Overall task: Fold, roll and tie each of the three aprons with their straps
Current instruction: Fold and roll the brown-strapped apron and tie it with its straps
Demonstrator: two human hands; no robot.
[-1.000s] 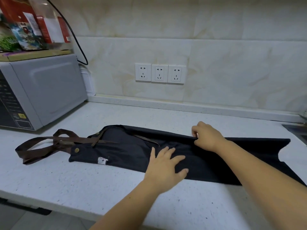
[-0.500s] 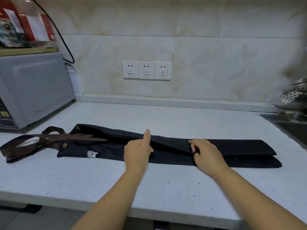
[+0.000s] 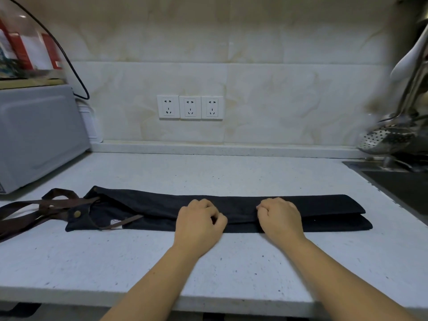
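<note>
left hand [image 3: 199, 224] and right hand [image 3: 279, 217], fingers curled, pinch the top fold of the black apron [image 3: 324, 208], a long strip across the white speckled countertop [image 3: 231, 262] near its front edge. brown straps [image 3: 34, 213] trail left toward the microwave [image 3: 39, 135]. the sink [image 3: 405, 188] borders the right, beneath what looks like a colander [image 3: 384, 137].

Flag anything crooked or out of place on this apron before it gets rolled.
The fold on the apron is uneven: at the right end the lower layer sticks out past the upper one. At the left end the brown straps sprawl loose over the counter, one trailing across the fabric.
</note>
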